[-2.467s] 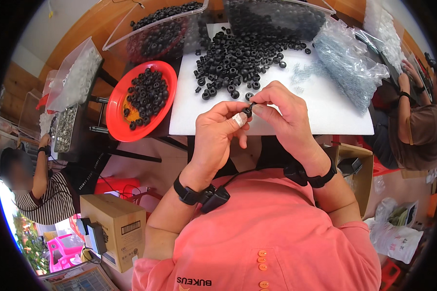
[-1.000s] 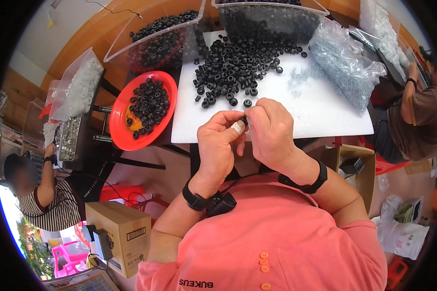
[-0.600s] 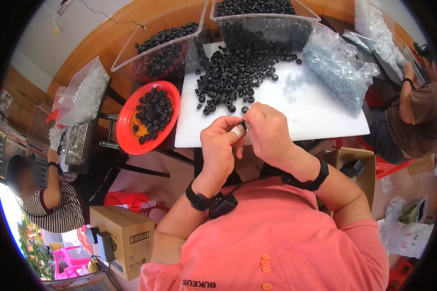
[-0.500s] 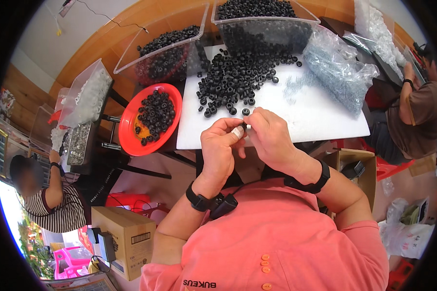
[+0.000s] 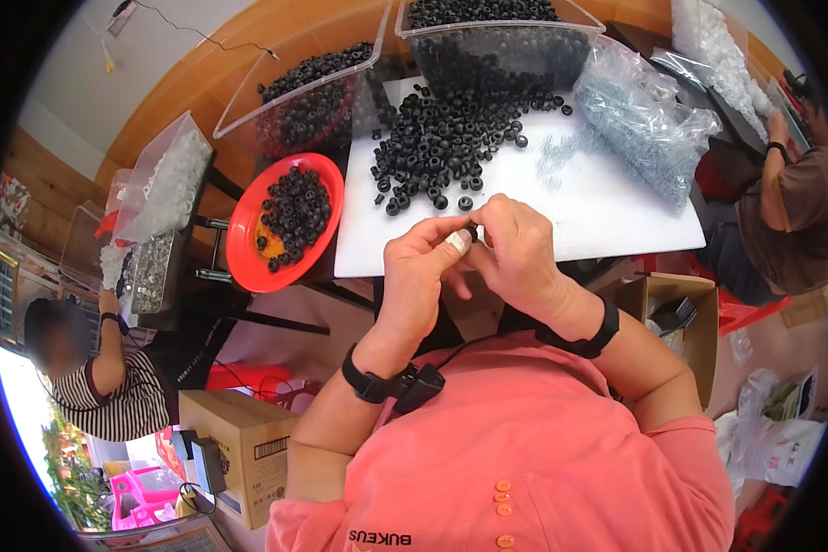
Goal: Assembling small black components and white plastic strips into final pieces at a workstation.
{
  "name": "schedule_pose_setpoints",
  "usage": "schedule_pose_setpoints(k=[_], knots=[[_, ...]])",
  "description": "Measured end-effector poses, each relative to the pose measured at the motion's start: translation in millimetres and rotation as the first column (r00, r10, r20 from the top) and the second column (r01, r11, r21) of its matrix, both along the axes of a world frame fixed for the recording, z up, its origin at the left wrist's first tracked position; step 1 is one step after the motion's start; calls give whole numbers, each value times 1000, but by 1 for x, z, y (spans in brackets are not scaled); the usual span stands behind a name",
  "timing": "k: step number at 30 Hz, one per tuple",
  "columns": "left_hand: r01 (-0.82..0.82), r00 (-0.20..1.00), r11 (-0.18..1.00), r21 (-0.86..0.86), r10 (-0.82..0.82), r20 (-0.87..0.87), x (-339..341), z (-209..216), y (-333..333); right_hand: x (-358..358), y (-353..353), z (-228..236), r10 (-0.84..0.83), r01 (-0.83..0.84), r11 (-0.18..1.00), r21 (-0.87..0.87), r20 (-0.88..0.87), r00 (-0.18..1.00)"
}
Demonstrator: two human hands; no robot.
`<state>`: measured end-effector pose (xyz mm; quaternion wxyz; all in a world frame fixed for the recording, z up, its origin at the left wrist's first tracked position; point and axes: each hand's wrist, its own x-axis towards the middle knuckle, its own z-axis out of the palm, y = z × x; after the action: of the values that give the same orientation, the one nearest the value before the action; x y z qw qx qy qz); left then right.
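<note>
Over the near edge of a white foam board [image 5: 607, 235], my two hands meet at the fingertips. My left hand [image 5: 416, 271] is closed, thumb and fingers pinching a small round black part [image 5: 471, 231]; white tape wraps its thumb. The fingers of my right hand [image 5: 520, 244] close on the same part from the other side and cover much of it. Just beyond them spreads a heap of similar black parts [image 5: 442, 143], some with a hole in the middle. At the board's right lies a clear plastic bag [image 5: 649, 138] of small thin silvery pieces, some spilled beside it.
A red basin [image 5: 237, 253] with black parts stands left of the board. Two clear bins, one at the back left [image 5: 315, 110] and one at the back [image 5: 506, 55], hold more. Cardboard boxes [image 5: 239, 442] stand on the floor. One person [image 5: 124, 396] works at far left, another [image 5: 796, 212] at far right.
My hands have shifted slightly, and the right fingers have closed further round the black part. The view has moved a little.
</note>
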<state>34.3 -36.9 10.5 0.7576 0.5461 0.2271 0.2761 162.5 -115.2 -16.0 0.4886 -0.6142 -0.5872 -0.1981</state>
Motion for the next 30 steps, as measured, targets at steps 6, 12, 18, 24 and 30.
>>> schedule_pose_setpoints(k=[6, 12, 18, 24, 30], knots=[[155, 980, 980, 129, -136, -146, 1, 1, 15, 4, -7, 2, 39, -37, 995, -94, 26, 999], [132, 986, 984, 121, -118, -117, 1, -4, 15, -5, -4, -2, 37, -44, 996, -80, -90, 995], [103, 989, 988, 114, -89, -121, 2, -8, 13, 6, 1, -4, 83, -80, 995, -68, 57, 995], [111, 987, 985, 133, -93, -132, 1, -7, 15, -1, 3, -7, 39, -47, 997, 62, 127, 991], [224, 974, 972, 67, -220, -62, 0, 1, 16, 4, 1, -2, 75, -79, 996, 37, 108, 991]])
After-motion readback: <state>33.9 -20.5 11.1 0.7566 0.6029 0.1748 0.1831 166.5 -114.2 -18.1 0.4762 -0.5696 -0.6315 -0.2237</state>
